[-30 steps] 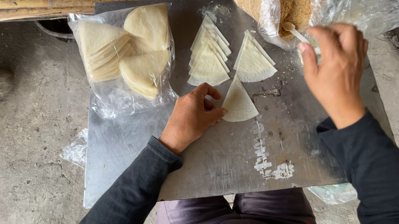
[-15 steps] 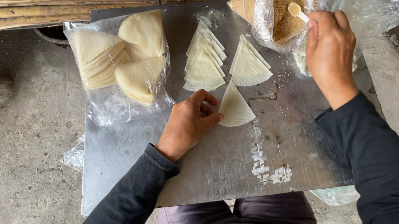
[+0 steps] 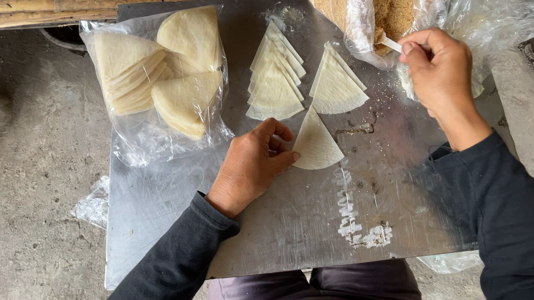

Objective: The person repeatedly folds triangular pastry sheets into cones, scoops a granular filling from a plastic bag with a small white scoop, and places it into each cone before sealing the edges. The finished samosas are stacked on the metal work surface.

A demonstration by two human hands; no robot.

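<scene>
My left hand (image 3: 252, 166) rests on the metal table (image 3: 164, 205) and pinches the left edge of a single pale triangular dough wrapper (image 3: 315, 142). My right hand (image 3: 439, 72) grips a small white spoon (image 3: 390, 44) whose tip dips into a clear plastic bag of brown crumbly filling (image 3: 389, 6) at the far right. Two fanned stacks of triangular wrappers, one (image 3: 275, 80) to the left and one (image 3: 337, 84) to the right, lie just beyond the single wrapper.
A clear bag of quarter-round wrapper stacks (image 3: 157, 75) lies at the table's far left. Crumpled clear plastic (image 3: 509, 4) spreads at the right edge. White paste smears (image 3: 360, 227) mark the near middle. Wooden slats (image 3: 55, 6) run behind; concrete floor (image 3: 17, 238) lies left.
My right hand moved from above the table up to the filling bag and put the spoon into it. My left hand stays on the single wrapper.
</scene>
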